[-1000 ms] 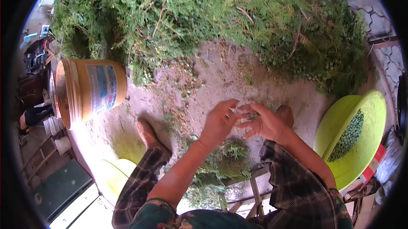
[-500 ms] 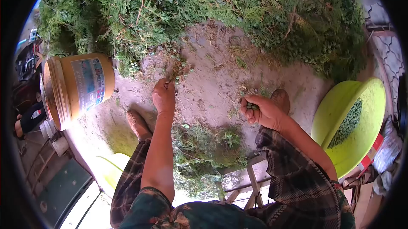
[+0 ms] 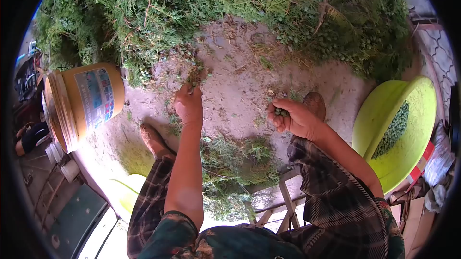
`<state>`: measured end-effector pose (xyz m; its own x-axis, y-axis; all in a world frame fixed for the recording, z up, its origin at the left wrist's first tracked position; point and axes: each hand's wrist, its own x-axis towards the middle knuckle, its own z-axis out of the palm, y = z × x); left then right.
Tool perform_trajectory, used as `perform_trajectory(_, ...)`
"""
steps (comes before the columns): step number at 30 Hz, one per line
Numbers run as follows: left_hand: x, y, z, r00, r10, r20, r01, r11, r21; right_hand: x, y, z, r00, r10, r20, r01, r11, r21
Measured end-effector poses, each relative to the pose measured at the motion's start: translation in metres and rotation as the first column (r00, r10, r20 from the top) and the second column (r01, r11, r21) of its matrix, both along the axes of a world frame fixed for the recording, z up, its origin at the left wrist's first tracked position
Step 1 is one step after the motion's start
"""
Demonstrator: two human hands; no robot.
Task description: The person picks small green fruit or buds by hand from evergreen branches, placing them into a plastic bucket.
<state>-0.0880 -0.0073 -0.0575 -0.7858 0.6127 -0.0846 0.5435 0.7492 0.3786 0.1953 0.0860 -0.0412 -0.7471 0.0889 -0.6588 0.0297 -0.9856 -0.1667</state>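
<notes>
My right hand (image 3: 294, 117) is closed around several small green cones (image 3: 281, 112), which show between the curled fingers and thumb. My left hand (image 3: 188, 105) is in a pinch close to the ground, at the edge of some brownish plant litter (image 3: 196, 72). What its fingertips hold is too small to make out. Beyond both hands lies a big heap of green conifer branches (image 3: 177, 11). To the right a tilted lime-green basin (image 3: 418, 143) contains a pile of similar green cones (image 3: 394, 129).
A yellow bucket (image 3: 115, 91) lies on its side at the left. Cut conifer sprigs (image 3: 235, 155) lie between my legs, beside a wooden frame (image 3: 288, 201). Another lime-green container (image 3: 126, 191) stands by my left leg. Scraps litter the concrete floor (image 3: 240, 100).
My left hand has shifted slightly up and right against the litter, its fingers still pinched. My right hand stays closed on the cones. The whole view has tilted a little.
</notes>
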Motion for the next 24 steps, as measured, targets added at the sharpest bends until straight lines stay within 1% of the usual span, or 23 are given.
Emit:
perform_trajectory(4, -0.005, -0.006, -0.007, 0.999, -0.015, -0.029, 0.015, 1.000, 0.003, 0.000, 0.001, 0.000, 1.000, 0.000, -0.007, 0.001, 1.000, 0.012)
perform_trajectory(6, -0.006, -0.019, -0.003, 0.997, 0.014, 0.074, -0.013, 1.000, -0.016, 0.000, 0.001, -0.004, 1.000, -0.010, -0.020, 0.010, 1.000, 0.003)
perform_trajectory(7, 0.002, -0.019, 0.008, 0.997, 0.010, 0.075, -0.008, 1.000, -0.019, 0.000, 0.001, -0.003, 0.999, -0.018, -0.033, 0.018, 1.000, -0.004)
perform_trajectory(8, 0.014, -0.018, 0.020, 0.978, 0.074, 0.197, -0.083, 0.996, 0.038, -0.002, 0.000, 0.000, 0.999, -0.023, -0.032, 0.023, 1.000, -0.006)
perform_trajectory(9, 0.028, -0.017, 0.030, 0.938, 0.129, 0.321, -0.164, 0.983, 0.085, -0.009, 0.002, 0.011, 0.998, -0.023, 0.062, 0.023, 1.000, -0.005)
perform_trajectory(10, 0.045, -0.021, 0.035, 0.883, 0.013, 0.469, -0.089, 0.986, 0.140, -0.015, 0.002, 0.017, 0.988, -0.021, 0.156, 0.022, 1.000, -0.005)
perform_trajectory(11, 0.063, -0.024, 0.039, 0.794, -0.105, 0.598, -0.025, 0.978, 0.205, -0.018, -0.001, 0.018, 0.987, -0.024, 0.158, 0.025, 1.000, -0.007)
perform_trajectory(12, 0.084, -0.018, 0.058, 0.659, -0.223, 0.719, 0.068, 0.969, 0.239, -0.020, -0.002, 0.017, 0.994, -0.032, 0.108, 0.040, 0.996, -0.079)
perform_trajectory(13, 0.097, -0.011, 0.074, 0.491, -0.323, 0.809, 0.150, 0.946, 0.287, -0.022, -0.003, 0.017, 0.997, -0.042, 0.058, 0.050, 0.987, -0.151)
perform_trajectory(14, 0.095, -0.009, 0.072, 0.490, -0.323, 0.810, 0.150, 0.946, 0.286, -0.021, -0.001, 0.019, 0.997, -0.042, 0.059, 0.051, 0.987, -0.151)
perform_trajectory(16, 0.081, -0.002, 0.064, 0.657, -0.127, 0.743, 0.019, 0.988, 0.153, -0.020, 0.002, 0.025, 0.996, -0.009, -0.083, -0.014, 0.962, -0.271)
perform_trajectory(17, 0.063, -0.001, 0.047, 0.816, -0.090, 0.571, 0.006, 0.989, 0.148, -0.017, 0.001, 0.019, 0.997, -0.008, -0.081, -0.015, 0.962, -0.273)
perform_trajectory(18, 0.047, 0.004, 0.045, 0.931, -0.060, 0.361, 0.026, 0.995, 0.097, -0.012, -0.001, 0.006, 0.983, -0.016, -0.185, -0.044, 0.946, -0.320)
perform_trajectory(19, 0.029, 0.001, 0.031, 0.980, -0.098, 0.176, 0.070, 0.985, 0.159, -0.009, -0.002, 0.000, 0.958, -0.032, -0.285, -0.077, 0.928, -0.365)
perform_trajectory(20, 0.018, -0.002, 0.023, 0.993, -0.120, 0.010, 0.118, 0.985, 0.123, -0.009, -0.002, 0.001, 0.958, -0.036, -0.285, -0.075, 0.927, -0.368)
perform_trajectory(21, 0.007, -0.010, 0.012, 0.992, -0.123, 0.010, 0.121, 0.985, 0.121, -0.010, -0.002, 0.004, 0.974, -0.028, -0.223, -0.052, 0.937, -0.346)
perform_trajectory(22, -0.002, -0.015, 0.001, 0.989, -0.147, -0.011, 0.147, 0.989, 0.020, -0.011, 0.000, 0.006, 0.987, -0.022, -0.161, -0.032, 0.946, -0.322)
perform_trajectory(23, -0.009, -0.022, -0.009, 0.985, -0.172, -0.029, 0.169, 0.982, -0.081, -0.011, 0.000, 0.008, 0.987, -0.025, -0.161, -0.029, 0.946, -0.323)
perform_trajectory(24, -0.010, -0.022, -0.005, 0.990, -0.134, 0.037, 0.135, 0.990, -0.043, -0.011, 0.000, 0.009, 0.991, -0.024, -0.134, -0.019, 0.949, -0.313)
